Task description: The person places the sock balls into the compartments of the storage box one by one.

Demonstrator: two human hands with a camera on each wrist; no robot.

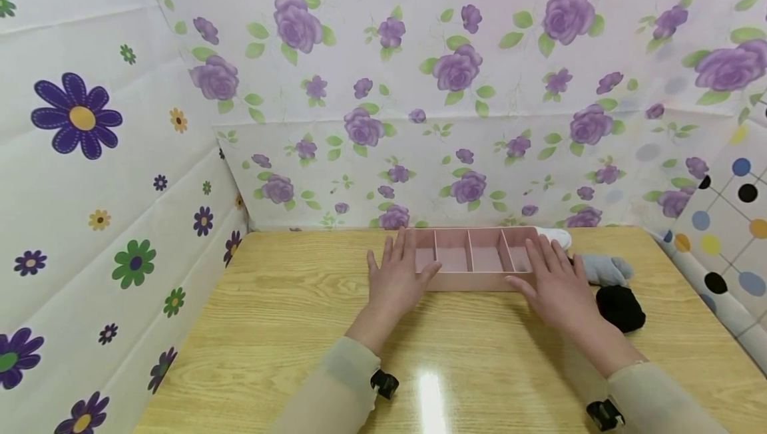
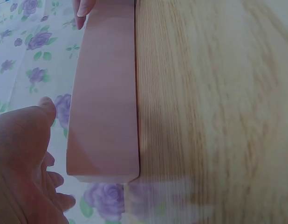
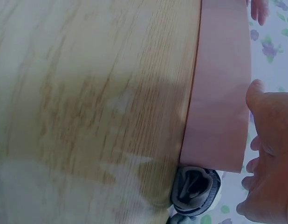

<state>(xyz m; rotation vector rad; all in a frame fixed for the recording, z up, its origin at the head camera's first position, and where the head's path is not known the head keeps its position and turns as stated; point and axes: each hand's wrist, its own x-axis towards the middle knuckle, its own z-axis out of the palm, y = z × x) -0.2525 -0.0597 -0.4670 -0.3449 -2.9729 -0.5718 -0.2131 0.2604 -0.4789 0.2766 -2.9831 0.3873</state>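
A long pink divided box (image 1: 473,281) stands at the back of the table, with several compartments in a row. My left hand (image 1: 397,281) lies over its left end, fingers spread and straight. Over the right end is my right hand (image 1: 560,291), its fingers extended too. The wrist views show the thumbs near the upper edge of the box's front wall; firm contact cannot be told. What I see of the compartments holds nothing, though the hands hide parts of the end ones.
Right of the box lie a white cloth bundle (image 1: 556,237), a grey bundle (image 1: 606,269) and a black bundle (image 1: 620,308). A rolled sock (image 3: 195,189) with a striped cuff sits by the box's end. Flowered cloth (image 1: 335,154) hangs behind the wooden table (image 1: 281,327).
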